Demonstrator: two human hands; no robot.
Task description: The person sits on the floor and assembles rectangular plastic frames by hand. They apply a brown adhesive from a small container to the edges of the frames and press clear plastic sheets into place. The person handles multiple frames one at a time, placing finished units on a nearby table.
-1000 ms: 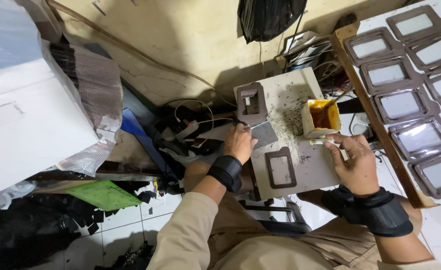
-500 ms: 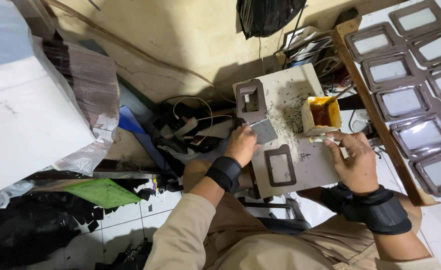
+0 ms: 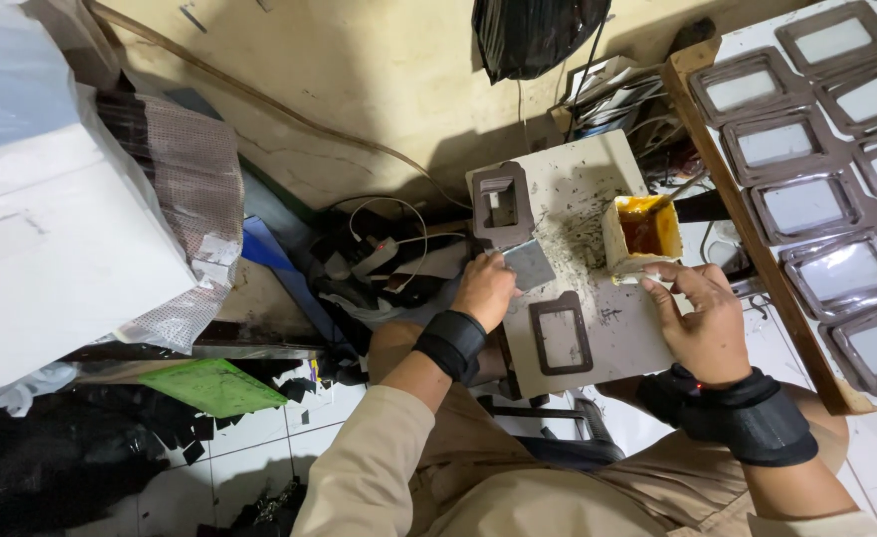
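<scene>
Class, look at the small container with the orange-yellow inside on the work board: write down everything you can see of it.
The small container is a squarish, open-topped tub with pale, smeared walls. Its inside is coated in glossy orange-yellow stuff, darker brown toward the bottom, like glue. It stands upright near the far right edge of the speckled pale work board. A thin stick or brush handle seems to lean out of its far corner. The right hand lies just beside it, fingertips at its near wall; whether they touch cannot be told.

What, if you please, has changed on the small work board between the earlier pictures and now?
Little: the left hand still pinches the grey square piece at the board's left edge, and the right hand stays by the glue pot. Both dark frames lie unmoved.
</scene>
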